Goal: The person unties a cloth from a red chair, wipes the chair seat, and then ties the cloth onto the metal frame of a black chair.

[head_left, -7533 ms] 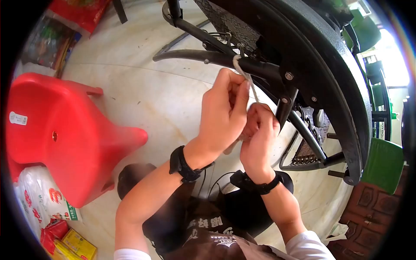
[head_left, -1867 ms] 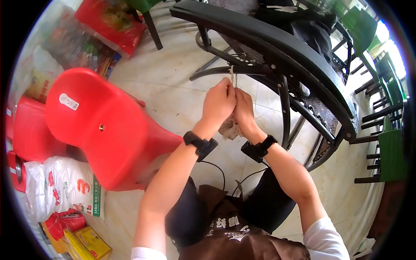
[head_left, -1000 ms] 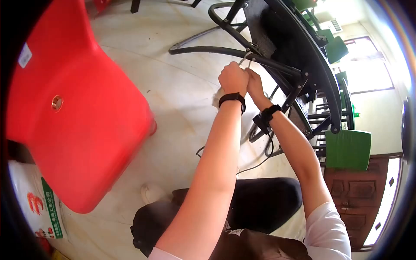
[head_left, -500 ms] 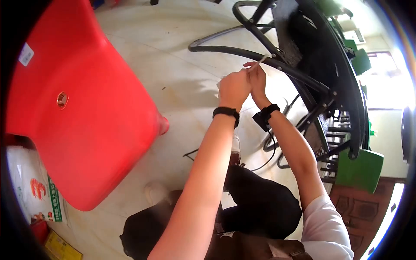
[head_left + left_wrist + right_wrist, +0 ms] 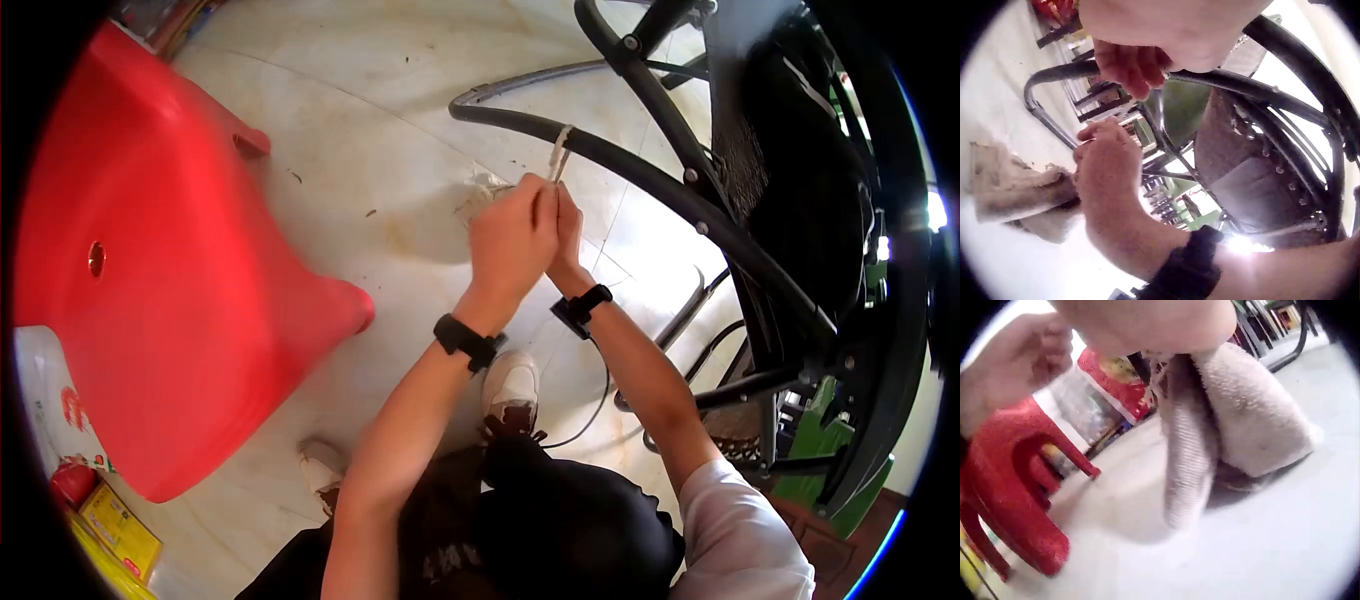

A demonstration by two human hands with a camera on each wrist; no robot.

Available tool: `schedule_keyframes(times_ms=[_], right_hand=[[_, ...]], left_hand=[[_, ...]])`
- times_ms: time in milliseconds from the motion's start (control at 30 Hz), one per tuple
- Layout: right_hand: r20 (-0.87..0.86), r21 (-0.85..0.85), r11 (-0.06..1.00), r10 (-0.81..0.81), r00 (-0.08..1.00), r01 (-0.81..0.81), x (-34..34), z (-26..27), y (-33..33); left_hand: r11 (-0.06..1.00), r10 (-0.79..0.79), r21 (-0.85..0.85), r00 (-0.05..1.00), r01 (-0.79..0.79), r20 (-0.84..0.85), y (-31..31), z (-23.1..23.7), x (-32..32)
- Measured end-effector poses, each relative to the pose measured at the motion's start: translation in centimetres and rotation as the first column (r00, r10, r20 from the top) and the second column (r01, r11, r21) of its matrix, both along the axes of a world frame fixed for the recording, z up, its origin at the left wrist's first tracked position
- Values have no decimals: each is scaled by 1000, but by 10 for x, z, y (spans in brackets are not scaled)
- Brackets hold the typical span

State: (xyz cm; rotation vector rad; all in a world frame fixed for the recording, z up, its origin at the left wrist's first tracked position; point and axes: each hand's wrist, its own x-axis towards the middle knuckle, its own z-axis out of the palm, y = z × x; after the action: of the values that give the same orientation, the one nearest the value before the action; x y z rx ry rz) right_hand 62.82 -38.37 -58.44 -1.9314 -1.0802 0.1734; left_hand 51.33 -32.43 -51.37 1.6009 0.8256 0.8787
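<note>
A pale cloth is looped over the black tube of a chair frame. My left hand grips it just below the tube, fingers curled. Against it, on the right, my right hand pinches the cloth, its fingertips mostly hidden in the head view. The thicker part of the cloth hangs below my right hand in the right wrist view, folded and near the floor. The left wrist view shows the cloth beyond my right hand, with my left hand above.
A red plastic stool stands at the left, with a white printed bag and a yellow packet beside it. The black chair fills the right side. A shoe is on the tiled floor below my hands. A cable runs from my right wristband.
The head view has shifted, so the chair looks larger and nearer. The fingers of my right hand, raised half a second ago, are now lower against my left hand. The cloth stays around the tube.
</note>
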Motion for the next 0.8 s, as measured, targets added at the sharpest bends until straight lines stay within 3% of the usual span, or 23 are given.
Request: schedule_keyframes(times_ms=[33,100,133,233,367,433,533,567,600,633,667,733,800], right_hand=[[-4,-5,1000,10,1000,-10,5,-1,4],[-363,81,987,-99,927,137,6,21,23],[-423,255,954,-34,905,155,-2,36,35],[-397,236,962,-30,918,134,-11,39,36],[-226,110,986,-98,969,125,-14,7,12],[-7,96,993,-67,998,67,-21,-29,-10],[-166,162,983,-63,984,91,-31,-31,-19],[-316,106,989,-64,947,102,-29,-24,-21],[-458,53,993,-69,886,104,-27,-15,-20],[-458,60,992,-70,886,110,-23,-7,-16],[-461,58,994,-54,886,91,-19,5,-9],[-463,119,989,-18,886,83,-12,18,4],[-447,170,984,22,894,61,-9,21,17]], left_hand=[[1000,10,-5,1000,-10,-4,1,-11,0],[994,67,89,997,-64,-33,5,-43,0],[994,74,83,996,-71,-41,4,-57,-1],[999,18,31,979,-12,-205,0,-77,3],[997,78,-16,991,-80,-109,0,-41,14],[995,93,-37,994,-95,-64,9,-12,17],[988,130,-88,992,-129,7,31,-2,21],[989,126,-84,992,-125,8,34,-11,21],[991,129,40,990,-126,-61,36,-23,21],[980,138,163,982,-117,-127,36,-34,20],[980,131,168,983,-109,-126,33,-46,19],[990,144,29,973,-142,-181,20,-69,14],[992,125,29,966,-121,-226,15,-82,6]])
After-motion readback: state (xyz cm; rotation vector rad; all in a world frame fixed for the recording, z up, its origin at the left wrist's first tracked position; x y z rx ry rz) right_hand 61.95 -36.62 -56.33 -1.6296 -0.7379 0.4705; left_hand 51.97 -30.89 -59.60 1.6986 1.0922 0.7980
